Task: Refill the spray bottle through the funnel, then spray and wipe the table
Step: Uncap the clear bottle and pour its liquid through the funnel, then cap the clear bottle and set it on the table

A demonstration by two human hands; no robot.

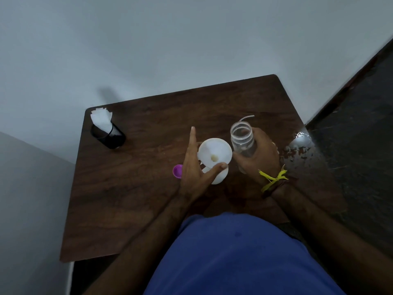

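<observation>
A white funnel (214, 153) stands in the mouth of a white bottle (220, 177) at the middle of the dark wooden table (136, 188). My left hand (194, 177) holds the funnel: the thumb lies on its near rim, the index finger points straight up along its left side, and the other fingers are hidden under it. My right hand (259, 154) grips a clear plastic jar (242, 139), open at the top, just right of the funnel and tilted slightly. A thin white tube (246, 117) shows behind the jar.
A purple cap (177, 171) lies left of my left hand. A black mesh holder (108, 135) with white tissues stands at the table's far left. A wet patch (297, 150) glistens at the right edge. Walls border the table's far and left sides.
</observation>
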